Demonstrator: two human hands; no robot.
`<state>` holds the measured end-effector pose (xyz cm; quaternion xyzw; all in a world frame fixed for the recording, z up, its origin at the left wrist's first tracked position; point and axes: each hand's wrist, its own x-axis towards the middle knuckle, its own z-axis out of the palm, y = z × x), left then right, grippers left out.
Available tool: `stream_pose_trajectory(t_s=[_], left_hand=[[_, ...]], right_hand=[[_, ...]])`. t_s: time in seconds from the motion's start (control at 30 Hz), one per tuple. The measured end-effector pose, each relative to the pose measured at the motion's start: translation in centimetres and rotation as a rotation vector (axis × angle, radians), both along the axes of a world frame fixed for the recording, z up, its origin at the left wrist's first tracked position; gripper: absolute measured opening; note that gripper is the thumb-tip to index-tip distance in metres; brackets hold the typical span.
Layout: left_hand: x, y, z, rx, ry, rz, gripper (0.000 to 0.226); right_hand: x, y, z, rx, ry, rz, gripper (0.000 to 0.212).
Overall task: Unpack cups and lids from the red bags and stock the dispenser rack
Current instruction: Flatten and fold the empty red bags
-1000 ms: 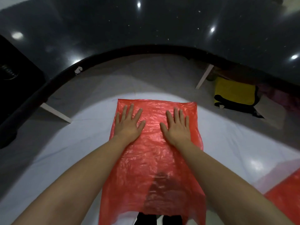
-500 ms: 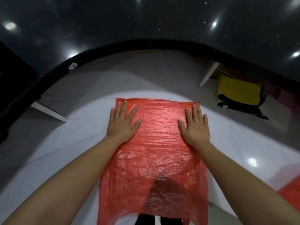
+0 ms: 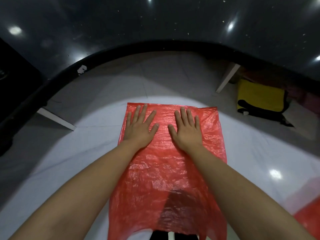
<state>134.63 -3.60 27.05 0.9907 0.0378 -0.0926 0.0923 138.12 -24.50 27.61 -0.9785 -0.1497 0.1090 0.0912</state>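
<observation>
Pressing flat on the red bag (image 3: 166, 170) with both hands, palms down. Left hand (image 3: 139, 126) lying spread wide, fingers straight and fanned, thumb angling out toward the middle, resting on the bag's far left part, fingertips nearly reaching the far edge. Right hand (image 3: 187, 129) lying flat likewise, fingers straight and closer together, thumb pointing inward, touching the bag's far middle-right part. Hands sitting near each other, thumbs apart, not touching. Gripping nothing, pinching nothing; just laying palms on the plastic. Both bare forearms stretching over the bag's sides from the near edge of view.

Red bag lying flattened and crinkled on the white floor (image 3: 69, 153), long axis running away from the viewer, far right corner slightly lifted or folded. Showing a dark patch through the plastic at the near end. Second red bag (image 3: 310, 220) peeking in at lower right, well apart from the first. Yellow and black cloth item (image 3: 259, 99) lying at far right under the dark worktop (image 3: 155, 19), beside a white leg (image 3: 227, 77). Cups, lids and rack not visible.
</observation>
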Motion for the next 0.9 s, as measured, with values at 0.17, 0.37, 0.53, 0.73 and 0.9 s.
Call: stream_pose_trajectory(t_s=[0.17, 0.37, 0.53, 0.73, 0.9], left_hand=[[-0.1, 1.4, -0.7, 0.01, -0.049, 0.031, 0.07], [-0.7, 3.2, -0.4, 0.013, -0.034, 0.071, 0.069], [-2.0, 0.9, 1.9, -0.005, 0.01, 0.084, 0.068], [-10.0, -5.4, 2.1, -0.093, 0.005, 0.012, 0.064], [-14.1, -4.4, 0.5, -0.01, 0.005, -0.034, 0.061]], right_hand=[[0.8, -4.4, -0.6, -0.006, -0.066, -0.084, 0.073], [1.0, -8.2, -0.4, -0.036, -0.055, -0.163, 0.073], [-0.5, -6.6, 2.0, -0.005, -0.053, -0.133, 0.069], [-10.1, -1.3, 2.3, 0.092, 0.014, 0.041, 0.067], [-12.8, -4.7, 0.2, -0.023, 0.052, 0.038, 0.066]])
